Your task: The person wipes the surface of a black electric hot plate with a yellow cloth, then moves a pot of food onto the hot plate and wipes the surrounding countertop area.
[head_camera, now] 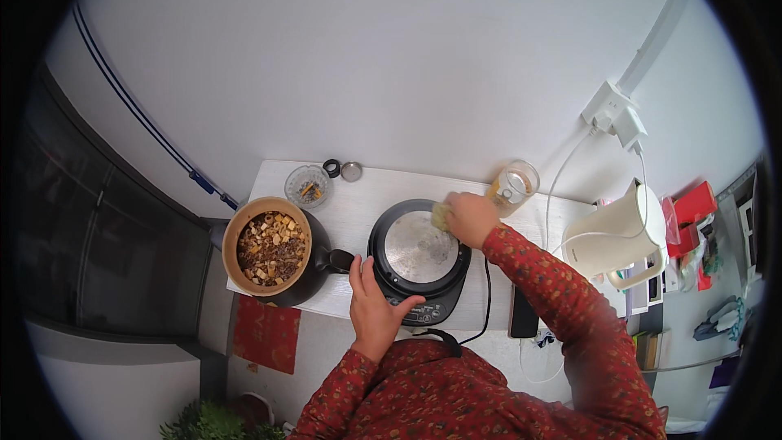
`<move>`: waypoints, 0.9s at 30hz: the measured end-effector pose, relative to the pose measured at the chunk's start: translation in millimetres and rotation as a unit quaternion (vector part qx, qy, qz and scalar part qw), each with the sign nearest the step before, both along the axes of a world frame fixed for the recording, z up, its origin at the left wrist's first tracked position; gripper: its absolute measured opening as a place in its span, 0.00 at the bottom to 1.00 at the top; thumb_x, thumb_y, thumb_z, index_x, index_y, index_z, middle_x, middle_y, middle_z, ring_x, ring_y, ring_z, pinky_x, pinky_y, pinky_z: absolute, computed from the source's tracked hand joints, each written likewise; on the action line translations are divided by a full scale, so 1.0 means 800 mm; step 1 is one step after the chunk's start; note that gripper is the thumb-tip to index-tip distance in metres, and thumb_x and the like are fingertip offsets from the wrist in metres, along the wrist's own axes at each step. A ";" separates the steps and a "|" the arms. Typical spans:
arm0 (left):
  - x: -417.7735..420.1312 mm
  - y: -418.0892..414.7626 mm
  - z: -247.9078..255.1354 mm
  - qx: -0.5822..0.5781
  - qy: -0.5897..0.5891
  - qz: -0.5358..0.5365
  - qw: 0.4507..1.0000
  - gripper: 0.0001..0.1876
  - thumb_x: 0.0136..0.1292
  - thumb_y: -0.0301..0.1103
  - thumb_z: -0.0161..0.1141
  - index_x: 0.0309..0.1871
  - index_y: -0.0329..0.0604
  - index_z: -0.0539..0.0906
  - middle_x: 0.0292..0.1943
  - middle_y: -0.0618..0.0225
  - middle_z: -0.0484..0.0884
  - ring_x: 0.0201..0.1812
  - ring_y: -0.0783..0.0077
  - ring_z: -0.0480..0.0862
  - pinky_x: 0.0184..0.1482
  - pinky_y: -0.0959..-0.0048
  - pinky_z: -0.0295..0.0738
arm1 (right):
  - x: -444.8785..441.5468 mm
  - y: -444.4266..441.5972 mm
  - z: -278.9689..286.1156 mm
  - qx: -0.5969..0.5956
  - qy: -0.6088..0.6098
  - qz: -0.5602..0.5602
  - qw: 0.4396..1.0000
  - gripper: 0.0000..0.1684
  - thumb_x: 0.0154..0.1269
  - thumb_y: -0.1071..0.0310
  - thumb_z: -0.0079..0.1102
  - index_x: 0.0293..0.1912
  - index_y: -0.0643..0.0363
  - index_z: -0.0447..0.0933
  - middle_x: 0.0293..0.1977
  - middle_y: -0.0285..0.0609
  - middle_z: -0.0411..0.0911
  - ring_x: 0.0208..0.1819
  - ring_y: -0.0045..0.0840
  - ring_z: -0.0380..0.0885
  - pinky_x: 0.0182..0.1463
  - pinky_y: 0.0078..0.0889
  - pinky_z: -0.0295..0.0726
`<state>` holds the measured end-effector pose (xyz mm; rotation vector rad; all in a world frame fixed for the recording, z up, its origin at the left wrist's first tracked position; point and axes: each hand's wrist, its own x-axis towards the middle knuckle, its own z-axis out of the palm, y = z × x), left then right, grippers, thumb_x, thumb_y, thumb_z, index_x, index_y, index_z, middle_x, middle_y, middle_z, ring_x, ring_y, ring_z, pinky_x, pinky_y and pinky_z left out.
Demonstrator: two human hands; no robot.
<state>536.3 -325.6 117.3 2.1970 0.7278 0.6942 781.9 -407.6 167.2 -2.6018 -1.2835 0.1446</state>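
In front of me on the white table is a black electric cooker base (449, 302) with a control panel on its near side. Its round metal plate (418, 250) looks dull and spotted. My right hand (470, 218) grips a crumpled yellowish-green cloth or sponge (440, 217) against the plate's upper right rim. Fingers spread and thumb apart, my left hand (380, 311) rests at the base's lower left edge. Just left of it stands a dark pot (319, 256) with a tan inner wall and a black handle, full of brown and pale yellow bits.
A glass ashtray (300, 200) with cigarette butts sits behind the pot. Behind my right hand stands a glass jar (524, 174). A cream electric kettle (602, 238) is at the right, below a wall socket (606, 104) with white cables. A phone (523, 315) lies near my right forearm.
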 end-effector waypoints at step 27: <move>0.002 0.001 -0.011 -0.002 -0.040 -0.015 0.999 0.64 0.42 0.40 0.86 0.79 0.34 0.54 0.77 0.38 0.58 0.75 0.38 0.64 0.73 0.54 0.66 | -0.104 -0.012 -0.007 0.074 0.014 0.412 0.908 0.08 0.59 0.64 0.67 0.39 0.50 0.81 0.41 0.32 0.81 0.55 0.30 0.76 0.55 0.37 0.73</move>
